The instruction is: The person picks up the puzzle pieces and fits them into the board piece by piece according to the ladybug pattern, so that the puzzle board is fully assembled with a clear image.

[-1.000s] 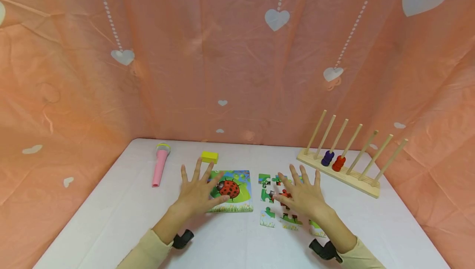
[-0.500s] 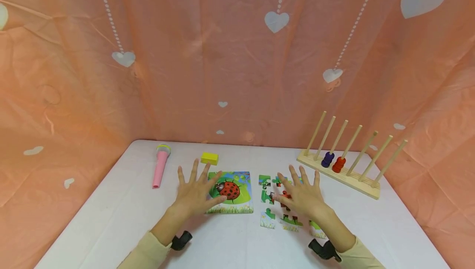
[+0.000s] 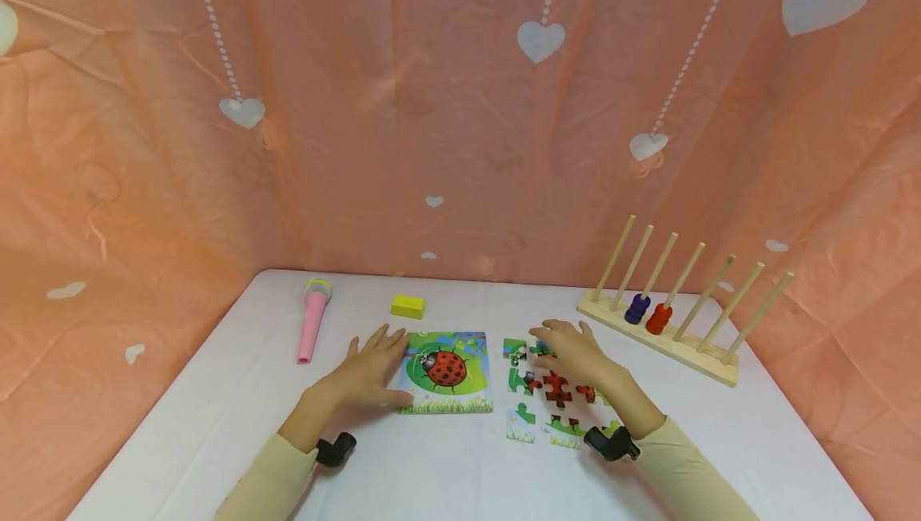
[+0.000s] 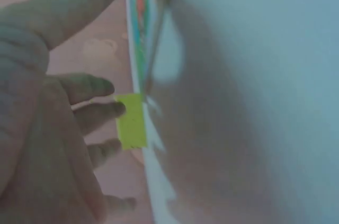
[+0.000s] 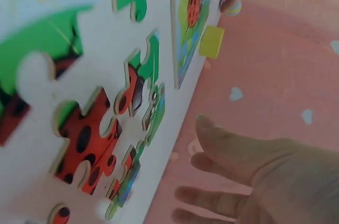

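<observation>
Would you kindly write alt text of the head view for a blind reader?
A person's left hand is by a ladybird picture board and the right hand over loose puzzle pieces on a white table. Around them: a pink microphone, yellow block and wooden peg rack.

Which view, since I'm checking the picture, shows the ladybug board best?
The head view: ladybug board nearly whole, its picture plain, left hand overlapping one edge. The right wrist view shows it slanted and cut off; the left wrist's, a blurred, edge-on strip.
</observation>
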`<state>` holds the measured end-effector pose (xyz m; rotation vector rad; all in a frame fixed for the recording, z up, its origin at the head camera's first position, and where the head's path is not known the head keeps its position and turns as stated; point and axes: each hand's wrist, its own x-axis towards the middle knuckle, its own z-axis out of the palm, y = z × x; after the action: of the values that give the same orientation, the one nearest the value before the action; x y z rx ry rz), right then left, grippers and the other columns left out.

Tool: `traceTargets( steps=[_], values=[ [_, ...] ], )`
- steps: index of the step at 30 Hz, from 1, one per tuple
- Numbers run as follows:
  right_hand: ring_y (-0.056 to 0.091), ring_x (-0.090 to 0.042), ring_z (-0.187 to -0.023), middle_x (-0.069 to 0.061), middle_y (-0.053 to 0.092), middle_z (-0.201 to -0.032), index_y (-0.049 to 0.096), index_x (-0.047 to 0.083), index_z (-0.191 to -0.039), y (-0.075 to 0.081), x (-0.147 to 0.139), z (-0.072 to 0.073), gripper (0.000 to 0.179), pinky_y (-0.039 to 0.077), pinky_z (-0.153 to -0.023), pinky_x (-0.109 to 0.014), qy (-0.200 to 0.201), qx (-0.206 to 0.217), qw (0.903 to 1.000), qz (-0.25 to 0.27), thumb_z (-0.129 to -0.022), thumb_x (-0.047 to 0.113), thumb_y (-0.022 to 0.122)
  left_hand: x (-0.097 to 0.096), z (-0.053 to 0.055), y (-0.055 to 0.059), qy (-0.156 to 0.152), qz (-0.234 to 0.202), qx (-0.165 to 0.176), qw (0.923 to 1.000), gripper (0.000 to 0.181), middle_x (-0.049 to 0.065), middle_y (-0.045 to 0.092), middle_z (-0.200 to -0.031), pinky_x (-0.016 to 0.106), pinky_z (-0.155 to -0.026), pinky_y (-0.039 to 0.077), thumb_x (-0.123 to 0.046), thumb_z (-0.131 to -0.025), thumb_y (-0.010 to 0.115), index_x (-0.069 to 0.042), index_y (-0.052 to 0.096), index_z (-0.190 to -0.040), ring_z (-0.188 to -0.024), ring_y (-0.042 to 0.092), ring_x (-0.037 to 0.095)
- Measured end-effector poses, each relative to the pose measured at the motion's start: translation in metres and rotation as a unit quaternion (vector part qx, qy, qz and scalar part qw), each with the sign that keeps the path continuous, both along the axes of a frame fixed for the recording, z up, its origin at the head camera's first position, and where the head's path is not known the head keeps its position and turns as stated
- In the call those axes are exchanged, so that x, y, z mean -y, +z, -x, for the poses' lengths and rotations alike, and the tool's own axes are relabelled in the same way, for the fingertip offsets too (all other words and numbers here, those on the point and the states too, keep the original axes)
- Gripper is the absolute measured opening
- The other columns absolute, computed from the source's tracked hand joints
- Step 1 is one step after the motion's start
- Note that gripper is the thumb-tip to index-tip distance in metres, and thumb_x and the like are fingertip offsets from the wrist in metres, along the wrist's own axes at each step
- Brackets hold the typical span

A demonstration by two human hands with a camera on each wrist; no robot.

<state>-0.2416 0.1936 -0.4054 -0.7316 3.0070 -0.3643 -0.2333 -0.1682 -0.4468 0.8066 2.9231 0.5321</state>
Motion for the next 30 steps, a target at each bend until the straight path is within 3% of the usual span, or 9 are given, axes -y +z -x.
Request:
traceTargets(
  steps=[4, 8, 14, 21, 30],
  values=[
    [0.06, -0.039, -0.11, -0.018, 0.064, -0.119, 0.066, 0.0, -0.126, -0.004, 0.007, 0.02, 0.042, 0.033, -0.098, -0.072, 0.015, 0.02, 0.9994, 0.024, -0.089, 0.017, 0.075, 0.008, 0.005, -0.005, -0.028, -0.018, 0.007, 0.9994, 0.1, 0.022, 0.036, -0.156, 0.083, -0.101, 0.012, -0.049, -0.075, 0.083, 0.007, 0.042, -0.147, -0.146, 0.017, 0.049],
    [0.062, -0.035, -0.103, -0.014, 0.067, -0.11, 0.068, 0.0, -0.121, -0.009, 0.012, 0.037, 0.039, 0.035, -0.095, -0.069, 0.025, 0.053, 0.9967, 0.056, -0.086, 0.015, 0.078, 0.011, 0.008, -0.008, -0.033, -0.024, 0.006, 0.9991, 0.098, 0.023, 0.038, -0.154, 0.082, -0.102, 0.014, -0.048, -0.073, 0.085, 0.006, 0.045, -0.145, -0.145, 0.019, 0.05],
    [0.062, -0.026, -0.096, -0.007, 0.067, -0.101, 0.069, 0.005, -0.114, -0.014, 0.015, 0.055, 0.038, 0.038, -0.09, -0.06, 0.025, 0.097, 0.9928, 0.066, -0.081, 0.015, 0.083, 0.013, 0.009, -0.009, -0.041, -0.027, 0.009, 0.9988, 0.095, 0.021, 0.039, -0.154, 0.082, -0.101, 0.016, -0.047, -0.074, 0.084, 0.006, 0.047, -0.144, -0.145, 0.018, 0.05],
    [0.057, -0.021, -0.087, -0.003, 0.063, -0.093, 0.068, 0.006, -0.11, -0.019, 0.016, 0.06, 0.037, 0.04, -0.082, -0.052, 0.027, 0.095, 0.9934, 0.059, -0.078, 0.013, 0.085, 0.011, 0.01, -0.009, -0.04, -0.029, 0.026, 0.9984, 0.093, 0.018, 0.037, -0.156, 0.081, -0.102, 0.016, -0.046, -0.075, 0.084, 0.003, 0.047, -0.145, -0.147, 0.015, 0.048],
    [0.052, -0.021, -0.083, 0.0, 0.057, -0.08, 0.067, 0.006, -0.113, -0.024, 0.021, 0.06, 0.04, 0.04, -0.082, -0.054, 0.02, 0.075, 0.9962, 0.04, -0.077, 0.008, 0.083, 0.01, 0.01, -0.009, -0.034, -0.028, 0.045, 0.998, 0.093, 0.017, 0.036, -0.157, 0.08, -0.103, 0.017, -0.045, -0.076, 0.084, 0.001, 0.046, -0.147, -0.148, 0.013, 0.047]
  ],
)
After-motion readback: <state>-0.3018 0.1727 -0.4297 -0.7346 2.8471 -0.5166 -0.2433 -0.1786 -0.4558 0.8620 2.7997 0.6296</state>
